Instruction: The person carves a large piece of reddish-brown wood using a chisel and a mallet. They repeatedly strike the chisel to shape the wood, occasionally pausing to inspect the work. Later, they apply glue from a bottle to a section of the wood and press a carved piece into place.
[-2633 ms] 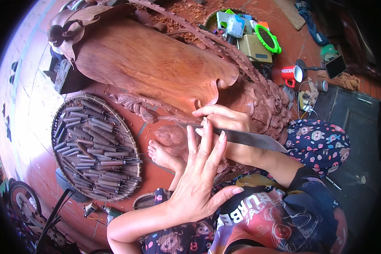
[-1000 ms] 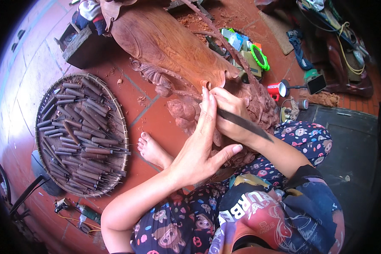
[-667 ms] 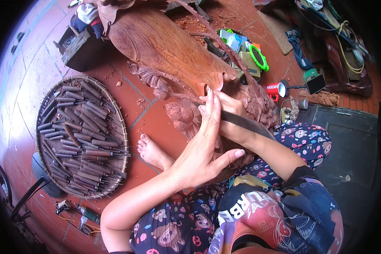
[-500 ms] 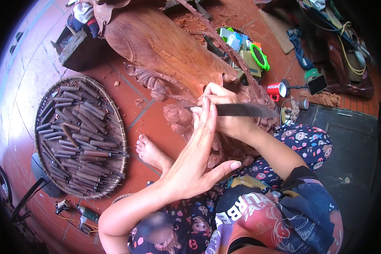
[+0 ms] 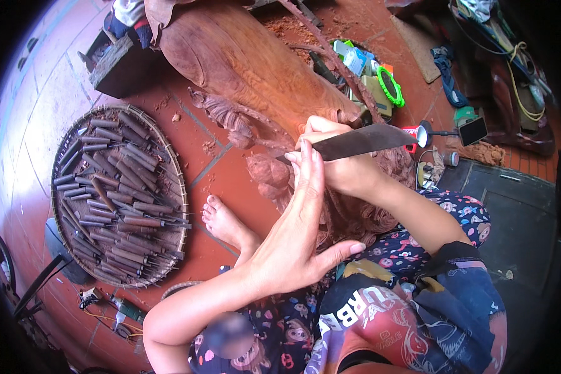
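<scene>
My right hand (image 5: 346, 171) is closed round a long, flat, dark carving knife (image 5: 364, 142). The broad part sticks out to the right and ends in a slant; a narrow tip shows left of the fist, close to the carved reddish wood (image 5: 269, 171). My left hand (image 5: 293, 240) lies stretched out, its fingers long and close together and its thumb apart. Its fingertips rest against the knife and my right fingers. Beneath both hands is a large wood carving (image 5: 243, 62), smooth on its upper part and knobbly lower down. My hands hide the spot being touched.
A round woven tray (image 5: 182, 206) of wooden-handled chisels (image 5: 121, 193) stands on the red tiles at left. My bare foot (image 5: 225, 221) is beside it. A wooden block (image 5: 112, 71), a red mug (image 5: 411, 137), a phone on a stand (image 5: 472, 131) and a green-rimmed round item (image 5: 390, 87) surround the carving.
The knife has turned, so its right end sits higher and more of its flat face shows. Both hands keep nearly the same hold. The whole view has shifted slightly.
</scene>
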Tool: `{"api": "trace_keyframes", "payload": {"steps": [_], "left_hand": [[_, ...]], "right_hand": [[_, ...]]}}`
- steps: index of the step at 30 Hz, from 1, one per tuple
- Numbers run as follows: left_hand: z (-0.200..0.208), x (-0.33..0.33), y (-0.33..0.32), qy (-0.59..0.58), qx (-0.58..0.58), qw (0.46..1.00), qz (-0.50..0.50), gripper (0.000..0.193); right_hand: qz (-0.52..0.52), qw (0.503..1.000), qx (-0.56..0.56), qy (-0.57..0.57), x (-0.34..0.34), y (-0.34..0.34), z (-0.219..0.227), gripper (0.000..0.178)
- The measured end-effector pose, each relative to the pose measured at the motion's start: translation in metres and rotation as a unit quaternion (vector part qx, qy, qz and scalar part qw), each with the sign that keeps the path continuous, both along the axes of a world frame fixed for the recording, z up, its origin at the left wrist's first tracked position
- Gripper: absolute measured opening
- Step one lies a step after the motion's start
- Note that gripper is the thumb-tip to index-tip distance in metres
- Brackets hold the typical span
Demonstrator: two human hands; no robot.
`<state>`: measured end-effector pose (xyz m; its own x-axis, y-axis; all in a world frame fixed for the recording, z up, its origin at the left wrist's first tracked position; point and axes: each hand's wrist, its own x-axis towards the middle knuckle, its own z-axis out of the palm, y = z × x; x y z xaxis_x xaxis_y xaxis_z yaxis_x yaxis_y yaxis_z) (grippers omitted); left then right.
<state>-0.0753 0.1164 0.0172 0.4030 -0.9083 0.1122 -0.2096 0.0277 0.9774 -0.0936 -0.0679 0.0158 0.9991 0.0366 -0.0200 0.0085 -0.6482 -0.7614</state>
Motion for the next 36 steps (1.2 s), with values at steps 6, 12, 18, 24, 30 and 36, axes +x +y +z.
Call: {"api": "trace_keyframes", "payload": {"steps": [6, 12, 18, 24, 30, 36], "left_hand": [[-0.01, -0.005, -0.002, -0.018, -0.03, 0.999, 0.014, 0.123], [0.022, 0.079, 0.009, -0.218, 0.079, 0.97, 0.074, 0.069], [0.065, 0.114, -0.034, -0.288, 0.107, 0.947, -0.092, 0.022], [0.065, 0.108, -0.048, -0.362, 0.006, 0.925, -0.116, 0.024], [0.067, 0.103, -0.048, -0.419, 0.052, 0.9, -0.11, 0.036], [0.039, 0.106, -0.052, -0.367, 0.15, 0.911, -0.112, 0.043]], "right_hand": [[0.013, 0.993, -0.108, -0.055, -0.014, 0.011, 0.004, 0.014], [0.074, 0.992, -0.106, -0.006, -0.002, -0.003, 0.048, 0.017], [0.105, 0.993, -0.018, -0.049, 0.003, -0.026, 0.073, 0.018], [0.15, 0.981, 0.083, -0.091, 0.007, -0.048, 0.094, 0.018], [0.209, 0.974, 0.08, -0.03, 0.014, -0.049, 0.093, 0.017], [0.174, 0.98, 0.097, 0.02, 0.026, -0.036, 0.043, 0.02]]}}
